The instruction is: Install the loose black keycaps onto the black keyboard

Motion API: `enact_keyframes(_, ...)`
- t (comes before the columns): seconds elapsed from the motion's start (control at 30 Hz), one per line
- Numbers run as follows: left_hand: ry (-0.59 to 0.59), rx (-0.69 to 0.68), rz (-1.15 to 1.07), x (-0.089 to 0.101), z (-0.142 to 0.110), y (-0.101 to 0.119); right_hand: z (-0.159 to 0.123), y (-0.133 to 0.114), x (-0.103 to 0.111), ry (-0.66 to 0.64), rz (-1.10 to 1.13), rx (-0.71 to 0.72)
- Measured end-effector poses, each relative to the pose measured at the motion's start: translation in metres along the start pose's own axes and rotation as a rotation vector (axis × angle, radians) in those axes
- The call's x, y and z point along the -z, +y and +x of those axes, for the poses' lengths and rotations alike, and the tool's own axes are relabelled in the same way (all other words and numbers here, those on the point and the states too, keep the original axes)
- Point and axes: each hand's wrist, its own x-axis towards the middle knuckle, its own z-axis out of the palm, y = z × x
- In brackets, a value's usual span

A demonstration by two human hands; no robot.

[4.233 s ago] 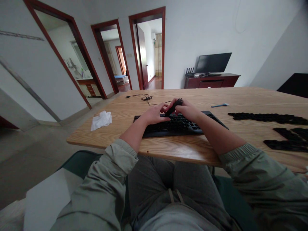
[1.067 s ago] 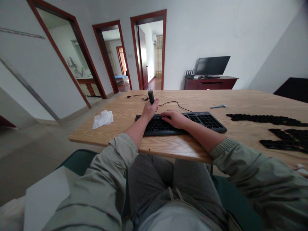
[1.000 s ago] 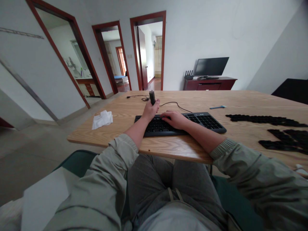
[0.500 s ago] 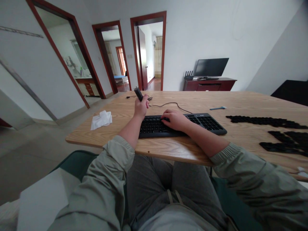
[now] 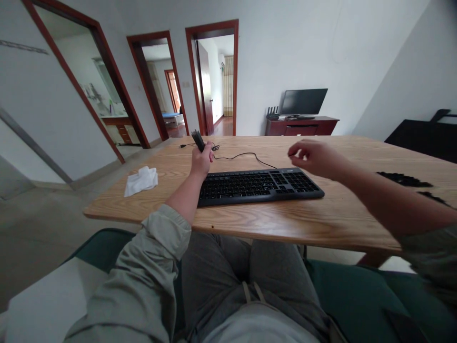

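Black and apparently plastic, the keyboard (image 5: pixel 257 186) lies flat on the table (image 5: pixel 250 221), between you and the far edge. It should feel stiff and fairly light for its length, perhaps a little slick on its smooth border. Lift it by the two short ends, palms under, rather than by the keys, which look easy to press or knock. Mind the cable (image 5: pixel 246 154) behind it, thin and soft and likely to drag or snag.

Your left hand (image 5: pixel 201 161) is at the keyboard's left end, fingers wrapped round a dark stick (image 5: pixel 197 141) whose top leans up and out to the left. The stick looks light; its ragged top may be the weaker part, so the lower body is the safer hold.

Your right hand (image 5: pixel 316 156) is above and beyond the keyboard's right end, apart from it, fingers curled and the thumb close to the forefinger. Something small and dark may sit at the tips, but you cannot tell.

Left of the keyboard lies a crumpled white tissue (image 5: pixel 142 181); well to its right, dark strips (image 5: pixel 404 179).
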Motion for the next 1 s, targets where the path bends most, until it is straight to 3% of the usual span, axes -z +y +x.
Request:
enact_keyframes(0.07,-0.006,0.003,0.017,-0.001,-0.001,0.001,-0.007,0.045,0.033,-0.017,-0.129,-0.143)
enact_keyframes(0.13,-0.005,0.006,0.041,-0.001,-0.001,0.002,-0.018,0.092,0.062,-0.083,-0.233,-0.41)
enact_keyframes(0.2,-0.009,0.01,0.061,-0.002,-0.002,0.003,-0.032,0.137,0.084,-0.145,-0.271,-0.628)
enact_keyframes(0.27,-0.021,0.013,0.073,-0.003,-0.003,0.003,-0.049,0.178,0.097,-0.143,-0.238,-0.747)
enact_keyframes(0.33,-0.035,0.016,0.081,-0.003,-0.004,0.004,-0.067,0.212,0.102,-0.159,-0.196,-0.812)
enact_keyframes(0.43,-0.042,0.016,0.099,-0.003,-0.005,0.004,-0.09,0.246,0.098,-0.219,-0.147,-0.67)
enact_keyframes(0.5,-0.044,0.02,0.106,-0.003,-0.005,0.003,-0.1,0.257,0.093,-0.233,-0.146,-0.563)
enact_keyframes(0.57,-0.044,0.024,0.111,-0.002,-0.005,0.002,-0.104,0.261,0.088,-0.228,-0.166,-0.542)
enact_keyframes(0.77,-0.076,0.005,0.108,0.0,-0.004,-0.001,-0.103,0.256,0.078,-0.286,-0.169,-0.667)
enact_keyframes(1.0,-0.053,0.019,0.135,-0.002,-0.006,0.004,-0.107,0.253,0.078,-0.12,-0.176,-0.48)
